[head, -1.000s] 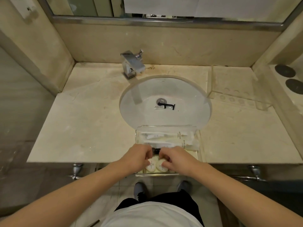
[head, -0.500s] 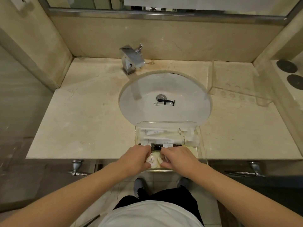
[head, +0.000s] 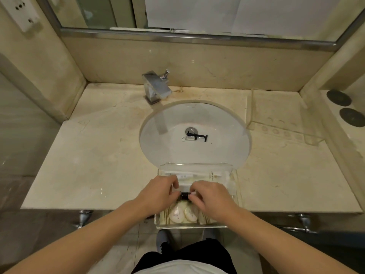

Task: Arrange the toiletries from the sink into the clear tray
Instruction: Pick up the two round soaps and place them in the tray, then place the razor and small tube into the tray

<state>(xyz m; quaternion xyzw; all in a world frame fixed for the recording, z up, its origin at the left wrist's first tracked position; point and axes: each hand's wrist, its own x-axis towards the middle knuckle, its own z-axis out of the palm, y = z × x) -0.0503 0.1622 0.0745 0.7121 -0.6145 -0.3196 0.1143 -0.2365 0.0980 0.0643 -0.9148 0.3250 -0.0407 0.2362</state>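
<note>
The clear tray (head: 194,166) sits at the counter's front edge, just below the white sink basin (head: 227,125). Inside it lie white packets and tubes (head: 214,176) at the back and two pale oval soaps (head: 182,214) at the front. My left hand (head: 158,193) and my right hand (head: 210,196) meet over the tray's middle, both pinching a small black-capped bottle (head: 185,195); most of it is hidden by fingers. In the basin by the drain lie a black razor (head: 199,135) and a small labelled sachet (head: 188,138).
A chrome faucet (head: 157,86) stands behind the basin. A second clear tray (head: 280,123) rests on the counter at the right. Two dark round discs (head: 345,107) sit on the right ledge. A mirror runs along the back wall.
Both hands have shifted from the oval soaps at the tray's front toward its middle and now hold the black-capped bottle between them.
</note>
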